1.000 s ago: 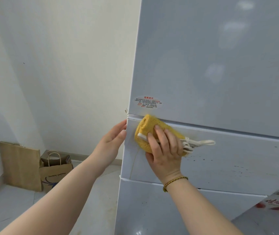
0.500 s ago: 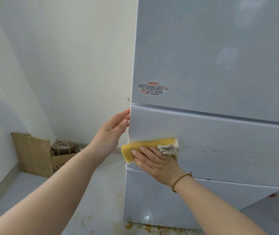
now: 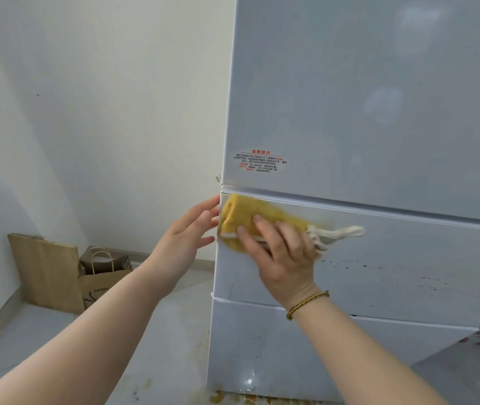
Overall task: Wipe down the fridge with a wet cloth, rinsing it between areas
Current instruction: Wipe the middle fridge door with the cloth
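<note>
A pale grey fridge [image 3: 379, 97] fills the right of the view, with a middle drawer front [image 3: 393, 267] marked by dark specks. A yellow cloth [image 3: 241, 217] with white fringe lies flat against the top left corner of that drawer. My right hand [image 3: 279, 252] presses it there with straight fingers spread over it. Just left of the cloth, my left hand [image 3: 186, 235] touches the drawer's left edge with relaxed fingers and holds nothing.
A red-lettered sticker [image 3: 259, 160] sits on the upper door. Brown paper bags [image 3: 98, 276] and flat cardboard [image 3: 46, 270] lean in the left corner by the white wall. Yellowish stains [image 3: 218, 397] mark the floor at the fridge's base.
My right hand has swept the cloth from the drawer's lower left edge back up to its top left corner. The left hand stays at the drawer's side edge.
</note>
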Demonstrator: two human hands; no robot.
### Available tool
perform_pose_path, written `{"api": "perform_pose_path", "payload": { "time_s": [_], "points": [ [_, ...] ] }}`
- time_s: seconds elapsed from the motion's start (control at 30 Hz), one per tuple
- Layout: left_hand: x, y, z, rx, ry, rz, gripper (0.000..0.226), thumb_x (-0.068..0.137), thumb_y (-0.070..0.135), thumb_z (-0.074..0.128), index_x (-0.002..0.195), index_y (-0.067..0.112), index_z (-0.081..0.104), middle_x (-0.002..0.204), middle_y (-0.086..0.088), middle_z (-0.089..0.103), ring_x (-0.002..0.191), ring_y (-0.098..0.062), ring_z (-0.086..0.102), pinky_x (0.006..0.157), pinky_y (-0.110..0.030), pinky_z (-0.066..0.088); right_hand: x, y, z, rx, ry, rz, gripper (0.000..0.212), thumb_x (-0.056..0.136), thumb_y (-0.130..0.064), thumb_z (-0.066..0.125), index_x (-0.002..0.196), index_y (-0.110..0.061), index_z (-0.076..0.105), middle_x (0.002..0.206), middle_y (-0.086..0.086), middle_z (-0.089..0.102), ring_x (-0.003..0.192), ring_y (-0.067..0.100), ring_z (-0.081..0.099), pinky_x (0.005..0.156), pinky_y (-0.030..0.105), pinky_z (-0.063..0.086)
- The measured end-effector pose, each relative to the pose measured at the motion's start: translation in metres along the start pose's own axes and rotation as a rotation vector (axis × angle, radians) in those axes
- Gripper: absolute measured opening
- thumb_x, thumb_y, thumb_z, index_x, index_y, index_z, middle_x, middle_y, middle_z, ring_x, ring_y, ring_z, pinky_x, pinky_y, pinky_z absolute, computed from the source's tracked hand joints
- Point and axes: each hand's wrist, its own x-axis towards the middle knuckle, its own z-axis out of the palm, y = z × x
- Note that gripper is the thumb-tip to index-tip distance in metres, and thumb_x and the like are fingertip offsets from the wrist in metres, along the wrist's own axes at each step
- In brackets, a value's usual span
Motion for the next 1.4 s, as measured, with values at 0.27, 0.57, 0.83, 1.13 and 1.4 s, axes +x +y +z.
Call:
{"api": "perform_pose_path", "payload": {
  "time_s": [0.27,0.57,0.83,1.13,1.4],
  "points": [
    [-0.006,0.003,0.003,0.026,-0.011,0.014,0.027,0.096,0.028,0.027,0.103,0.048,0.043,0.108,0.027,0.053,0.105,0.009,0.048,0.090,-0.017,0.038,-0.051,0.006,-0.011,0.163,-0.207,-0.403,0.019,0.092,-0.011,0.037,0.103,-0.022,0.048,0.116,-0.002,0.045,0.095,0.017,0.045,0.092,0.031,0.023],
    [-0.003,-0.002,0.004,0.042,-0.009,0.019,0.032,0.097,0.021,0.029,0.103,0.050,0.042,0.105,0.031,0.054,0.094,0.022,0.051,0.091,-0.016,0.038,-0.057,-0.028,0.008,0.075,-0.130,-0.096,0.015,0.095,-0.026,0.039,0.105,-0.029,0.050,0.115,-0.008,0.046,0.096,0.013,0.044,0.092,0.030,0.022],
    [-0.005,-0.009,0.010,0.035,-0.015,0.048,0.034,0.096,0.022,0.031,0.105,0.054,0.039,0.111,0.040,0.047,0.102,0.024,0.045,0.080,-0.002,0.042,-0.133,-0.026,0.005,0.060,-0.451,-0.616,0.063,0.090,0.001,0.016,0.082,-0.028,0.071,0.114,0.000,0.040,0.098,0.016,0.039,0.087,0.028,0.029],
    [-0.006,-0.015,0.015,0.009,0.037,0.043,0.054,0.095,0.003,0.036,0.110,0.054,0.035,0.125,0.031,0.041,0.128,0.000,0.037,0.107,-0.030,0.031,-0.028,0.019,-0.017,0.070,-0.031,0.097,0.015,0.096,-0.024,0.046,0.101,-0.033,0.056,0.111,-0.006,0.049,0.092,0.016,0.046,0.087,0.029,0.029],
    [-0.008,-0.015,0.018,0.009,0.058,0.030,0.055,0.095,0.003,0.036,0.110,0.056,0.035,0.124,0.030,0.043,0.131,0.000,0.034,0.110,-0.034,0.029,-0.106,-0.020,-0.004,0.122,-0.291,-0.275,0.017,0.088,-0.013,0.042,0.093,-0.026,0.050,0.109,-0.006,0.043,0.093,0.014,0.042,0.084,0.028,0.029]
  ]
}}
